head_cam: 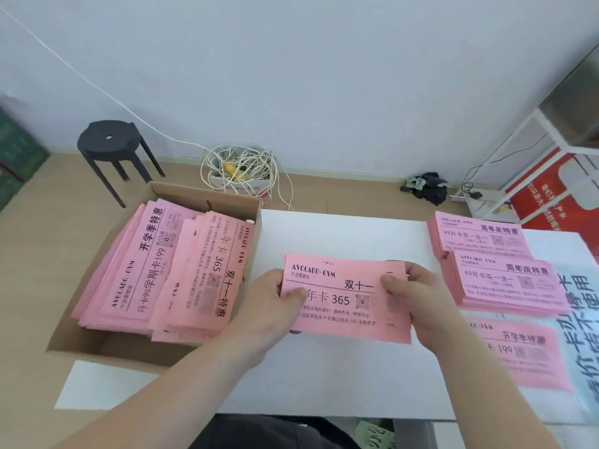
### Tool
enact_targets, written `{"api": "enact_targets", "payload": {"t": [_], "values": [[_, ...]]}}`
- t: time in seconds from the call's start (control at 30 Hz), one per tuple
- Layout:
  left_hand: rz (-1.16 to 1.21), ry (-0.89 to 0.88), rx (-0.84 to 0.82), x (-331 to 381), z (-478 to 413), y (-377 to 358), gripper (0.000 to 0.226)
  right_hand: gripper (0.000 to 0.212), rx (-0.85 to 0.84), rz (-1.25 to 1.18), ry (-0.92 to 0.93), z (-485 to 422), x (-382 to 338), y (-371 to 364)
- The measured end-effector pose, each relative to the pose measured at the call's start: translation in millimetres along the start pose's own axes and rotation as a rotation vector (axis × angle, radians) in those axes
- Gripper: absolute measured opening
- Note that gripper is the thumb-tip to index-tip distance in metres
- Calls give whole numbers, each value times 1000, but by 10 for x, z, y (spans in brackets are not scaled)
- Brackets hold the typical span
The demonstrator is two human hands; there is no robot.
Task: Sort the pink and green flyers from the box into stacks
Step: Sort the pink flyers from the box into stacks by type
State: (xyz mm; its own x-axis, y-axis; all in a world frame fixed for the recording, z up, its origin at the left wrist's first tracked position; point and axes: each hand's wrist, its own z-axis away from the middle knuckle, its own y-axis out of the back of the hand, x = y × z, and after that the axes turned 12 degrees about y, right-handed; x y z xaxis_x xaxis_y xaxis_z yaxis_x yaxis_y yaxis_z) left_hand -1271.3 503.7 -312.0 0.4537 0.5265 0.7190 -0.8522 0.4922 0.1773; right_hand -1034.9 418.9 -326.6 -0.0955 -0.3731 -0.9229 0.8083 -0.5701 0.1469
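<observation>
- Currently: left hand (275, 306) and right hand (418, 306) are both on one bundle of pink paper flyers (343, 306), held over the white tabletop (340, 234) at centre of view, print side up.
- L grip: thumb pressed on top of the bundle's left edge, fingers curled underneath, pinching it.
- R grip: thumb on top near the right edge, fingers wrapped behind, also pinching.
- Bundle is several sheets thick, w/ sheets slightly offset at the right end. Top sheet reads "AVOCADO·GYM" and "365", w/ a QR code. Can't tell if the lower edge touches the table.
- Brown cardboard box (201, 196) is open, left of the table and just beside its edge.
- Inside the box are two loose pink piles, a left pile (146, 270) and a right pile (207, 270). Sheets are fanned and untidy; the right pile overlaps the left.
- Right side of the table has three pink stacks, front to back:
  - far stack (479, 236)
  - middle stack (509, 283), right up against the far stack's near edge
  - near stack (518, 354), apart from the middle one, blurred, left part hidden by the R forearm
- White sheet w/ large blue characters (580, 303) lies at the right edge, beside the stacks.
- Bkgd:
  - round black stool (110, 140) on the wood floor behind the box
  - small carton w/ tangled white cord (240, 166) by the wall
  - white metal shelf frame (534, 131) and red poster (551, 202) at far right
</observation>
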Motion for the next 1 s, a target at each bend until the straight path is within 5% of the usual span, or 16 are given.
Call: {"api": "enact_targets", "payload": {"t": [0.2,0.47,0.67,1.0], "values": [[-82,91,32,-216,-231,-319,17,24,141,115,-2,-57,363,-3],[-134,155,114,-506,-201,-251,52,56,233,290,101,-100,604,-46],[-81,126,50,-485,-150,-351,44,74,49,358,111,12,669,-135],[-102,-109,1,78,464,438,32,40,-46,438,345,86,32,-799]]}}
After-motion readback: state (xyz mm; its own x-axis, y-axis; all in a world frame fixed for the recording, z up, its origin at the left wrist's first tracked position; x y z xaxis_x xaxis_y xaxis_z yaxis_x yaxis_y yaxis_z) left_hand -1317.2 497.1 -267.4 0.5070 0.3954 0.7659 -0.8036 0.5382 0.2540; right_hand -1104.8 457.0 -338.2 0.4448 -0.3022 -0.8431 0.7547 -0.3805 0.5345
